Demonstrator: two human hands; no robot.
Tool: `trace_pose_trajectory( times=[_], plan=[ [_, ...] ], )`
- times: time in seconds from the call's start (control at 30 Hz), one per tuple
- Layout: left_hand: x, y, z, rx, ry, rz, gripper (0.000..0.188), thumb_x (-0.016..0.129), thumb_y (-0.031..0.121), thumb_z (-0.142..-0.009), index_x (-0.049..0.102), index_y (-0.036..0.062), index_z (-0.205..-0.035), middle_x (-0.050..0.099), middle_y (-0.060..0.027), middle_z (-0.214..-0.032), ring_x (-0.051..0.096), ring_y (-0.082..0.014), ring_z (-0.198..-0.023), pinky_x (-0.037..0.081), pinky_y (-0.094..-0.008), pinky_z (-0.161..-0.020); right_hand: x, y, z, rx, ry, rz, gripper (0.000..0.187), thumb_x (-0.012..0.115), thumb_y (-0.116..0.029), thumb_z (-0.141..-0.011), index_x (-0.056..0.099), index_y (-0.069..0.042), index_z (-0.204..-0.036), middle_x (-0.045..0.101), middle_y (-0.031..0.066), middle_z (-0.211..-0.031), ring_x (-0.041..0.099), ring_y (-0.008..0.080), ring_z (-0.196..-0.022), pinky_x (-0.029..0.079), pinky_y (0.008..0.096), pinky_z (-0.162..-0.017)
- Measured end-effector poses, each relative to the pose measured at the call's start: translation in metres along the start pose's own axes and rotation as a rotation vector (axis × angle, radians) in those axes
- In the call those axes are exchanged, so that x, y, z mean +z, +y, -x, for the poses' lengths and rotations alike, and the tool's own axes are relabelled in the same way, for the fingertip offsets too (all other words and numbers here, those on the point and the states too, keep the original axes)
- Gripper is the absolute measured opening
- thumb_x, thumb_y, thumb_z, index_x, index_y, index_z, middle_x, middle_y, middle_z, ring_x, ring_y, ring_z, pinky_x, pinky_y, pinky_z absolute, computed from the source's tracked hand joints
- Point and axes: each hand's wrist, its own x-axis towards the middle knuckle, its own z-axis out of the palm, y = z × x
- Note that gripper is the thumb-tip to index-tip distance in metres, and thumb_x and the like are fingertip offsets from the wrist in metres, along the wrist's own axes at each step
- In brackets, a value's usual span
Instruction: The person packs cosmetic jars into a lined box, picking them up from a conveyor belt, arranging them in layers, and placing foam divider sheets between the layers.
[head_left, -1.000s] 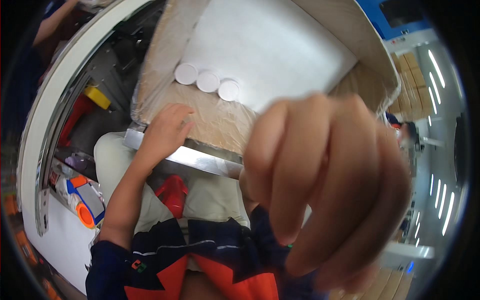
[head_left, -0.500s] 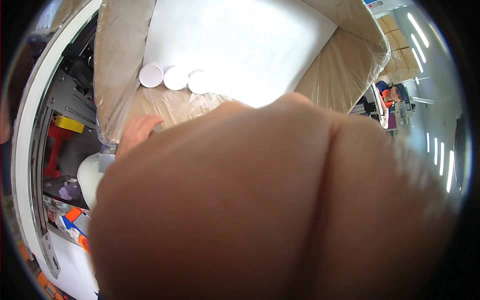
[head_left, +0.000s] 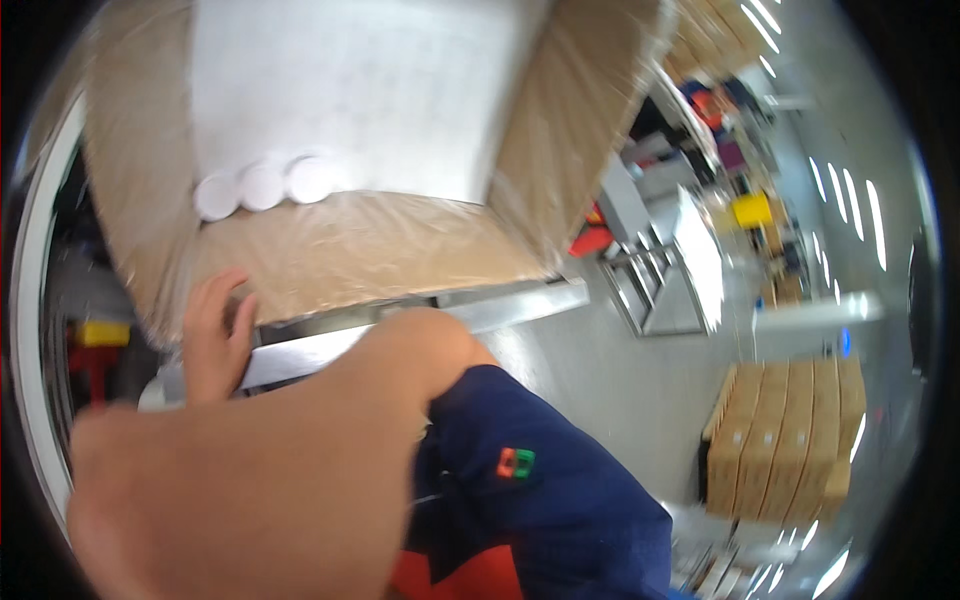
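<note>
I am watching from far away through the head camera. The person's left hand (head_left: 212, 332) is sitting at the near left corner of a big brown box (head_left: 400, 250), with its wrist down low and its fingertips (head_left: 235, 276) pointing up and a bit to the right. The fingers are bending softly and the thumb (head_left: 243, 315) is standing apart from them, so the hand is looking half open. I cannot tell if it is touching the clear plastic (head_left: 590, 120) that is covering the inside of the box.

The right arm (head_left: 260, 470) is bending sharply at the elbow and crossing in front, very close to the camera. It is looking huge and blurry, and it is hiding much of the lower left of my view. I cannot pick out the right hand in that blur, so I cannot tell if its fingers are open or closed.

Three white round things (head_left: 262, 187) are lying in a row inside the box, just beside each other. They are sitting along the near edge of a white sheet (head_left: 350, 100), past the left fingertips and apart from them. A shiny metal bar (head_left: 525, 305) is running along the box's near side.
</note>
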Motion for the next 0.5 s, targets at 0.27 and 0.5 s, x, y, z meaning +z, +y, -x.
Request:
trace_pose_trajectory(
  times=[0.27, 0.5],
  plan=[
    [-0.007, -0.015, 0.034, 0.134, 0.211, -0.018, 0.021, 0.06, -0.005, -0.089, 0.064, -0.0015, -0.109, 0.065, -0.0128, -0.111, 0.064, -0.0228, -0.096, 0.05, -0.0294, -0.084, 0.031, 0.007, 0.016, -0.102, 0.17, -0.265, 0.016, 0.067, -0.014, -0.081, 0.063, 0.002, -0.08, 0.057, 0.0128, -0.07, 0.057, 0.0309, -0.059, 0.047, 0.0404, -0.054],
    [-0.044, -0.179, 0.197, -0.314, 0.256, 0.748, 0.018, 0.054, 0.002, -0.095, 0.059, -0.002, -0.112, 0.061, -0.0122, -0.107, 0.06, -0.0171, -0.092, 0.05, -0.0279, -0.078, 0.01, -0.017, 0.026, -0.049, -0.418, -0.058, 0.02, 0.069, -0.016, -0.081, 0.065, 0.001, -0.091, 0.058, 0.0127, -0.075, 0.056, 0.0282, -0.058, 0.046, 0.0372, -0.052]
  ],
)
